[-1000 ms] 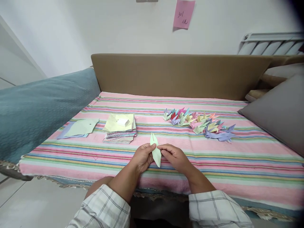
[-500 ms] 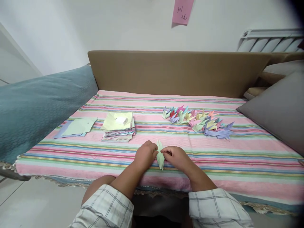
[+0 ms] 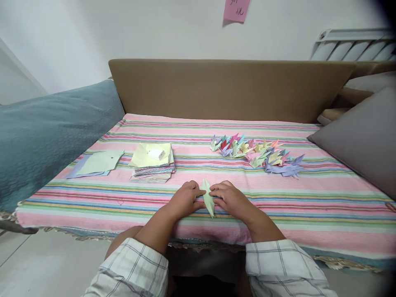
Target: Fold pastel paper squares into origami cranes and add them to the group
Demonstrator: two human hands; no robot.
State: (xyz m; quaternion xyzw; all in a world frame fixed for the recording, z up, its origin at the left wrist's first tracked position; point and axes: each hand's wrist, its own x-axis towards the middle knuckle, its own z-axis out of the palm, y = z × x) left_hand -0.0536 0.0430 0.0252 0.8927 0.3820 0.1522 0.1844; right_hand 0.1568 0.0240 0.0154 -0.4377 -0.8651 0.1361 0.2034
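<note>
A pale green folded paper (image 3: 208, 202), long and pointed at both ends, lies on the striped cloth in front of me. My left hand (image 3: 187, 199) holds its left edge, with index finger and thumb touching the paper a little apart. From the other side, the bent fingers of my right hand (image 3: 230, 199) press on the right edge, thumb below them. Behind and to the right sits a cluster of folded paper cranes (image 3: 256, 152) in many colours. The undersides of my fingertips are hidden.
Left of my hands stands a stack of square paper (image 3: 151, 167) with a small white block (image 3: 156, 154) on top. Loose sheets (image 3: 100, 162) lie further left. A blue armrest (image 3: 62, 132), brown backrest (image 3: 229, 88) and grey cushion (image 3: 361, 136) border the striped cloth (image 3: 293, 214).
My fingers have shifted on the folded paper: the right hand's pinch has become fingers laid along the edge, and the left thumb has moved down, apart from the index finger. The view has tilted slightly.
</note>
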